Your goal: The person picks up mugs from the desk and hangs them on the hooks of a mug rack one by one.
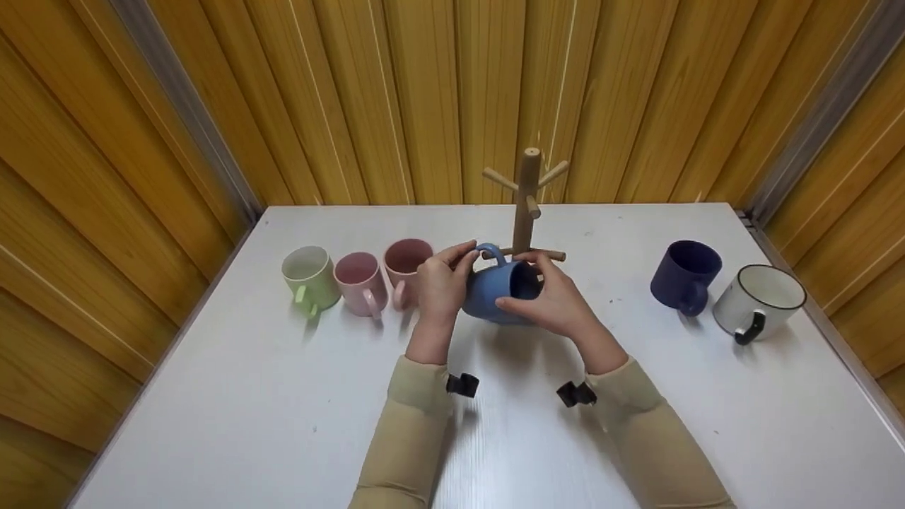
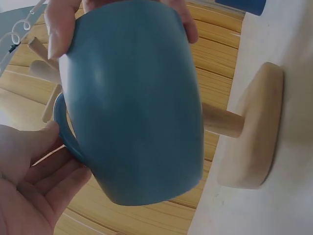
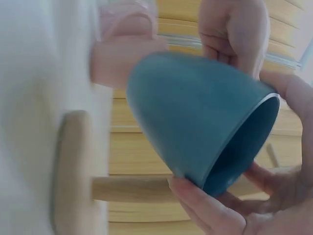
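Note:
A blue mug is held tipped on its side above the white table, its mouth facing right and its handle upward. My left hand pinches that handle between thumb and fingers, as the left wrist view of the mug also shows. Around the rim, my right hand grips with thumb and fingers spread on opposite sides. Just behind the mug stands a wooden mug tree with several pegs, its base hidden in the head view. In the left wrist view its base rests on the table.
To the left stand a green mug, a pink mug and a darker pink mug close to my left hand. On the right are a navy mug and a white mug with a black handle. Wooden panels border the table.

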The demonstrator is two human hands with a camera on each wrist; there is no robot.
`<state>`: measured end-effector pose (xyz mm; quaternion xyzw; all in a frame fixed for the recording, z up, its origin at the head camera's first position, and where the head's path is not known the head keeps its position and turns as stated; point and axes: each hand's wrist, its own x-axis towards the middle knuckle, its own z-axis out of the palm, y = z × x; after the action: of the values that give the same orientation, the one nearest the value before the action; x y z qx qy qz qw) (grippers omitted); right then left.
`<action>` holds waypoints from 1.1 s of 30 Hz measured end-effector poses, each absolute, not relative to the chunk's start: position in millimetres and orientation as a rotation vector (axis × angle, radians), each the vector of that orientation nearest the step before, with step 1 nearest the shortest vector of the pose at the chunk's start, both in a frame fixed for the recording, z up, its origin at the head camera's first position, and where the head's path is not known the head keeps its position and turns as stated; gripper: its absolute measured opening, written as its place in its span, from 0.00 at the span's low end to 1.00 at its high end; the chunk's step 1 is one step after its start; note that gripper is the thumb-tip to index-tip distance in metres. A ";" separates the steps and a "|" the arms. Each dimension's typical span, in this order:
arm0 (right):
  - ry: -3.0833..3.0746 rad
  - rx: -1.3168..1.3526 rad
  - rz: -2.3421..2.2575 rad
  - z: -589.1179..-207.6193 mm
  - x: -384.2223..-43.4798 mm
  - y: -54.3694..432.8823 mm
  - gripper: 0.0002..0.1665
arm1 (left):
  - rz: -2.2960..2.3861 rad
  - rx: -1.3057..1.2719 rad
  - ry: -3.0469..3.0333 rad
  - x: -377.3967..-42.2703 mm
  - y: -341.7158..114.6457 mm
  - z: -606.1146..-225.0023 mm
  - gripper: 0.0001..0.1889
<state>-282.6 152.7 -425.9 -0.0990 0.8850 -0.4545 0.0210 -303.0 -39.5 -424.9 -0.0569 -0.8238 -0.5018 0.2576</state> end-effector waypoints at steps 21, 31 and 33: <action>2.695 -0.114 -1.433 -454.2 -296.8 146.6 0.54 | -1.452 -0.272 -2.361 -314.7 -24.5 -455.2 0.17; 2.728 -0.086 -1.335 -455.4 -296.3 145.0 0.61 | -1.521 -0.295 -2.254 -313.1 -19.2 -459.2 0.17; 2.739 -0.083 -1.306 -455.2 -295.9 144.7 0.62 | -1.503 -0.285 -2.204 -312.8 -17.0 -459.8 0.16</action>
<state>-295.9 144.7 -455.2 -0.0272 0.9010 -0.4297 0.0531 -312.8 -17.0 -459.8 -0.1033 -0.7999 -0.5457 0.2273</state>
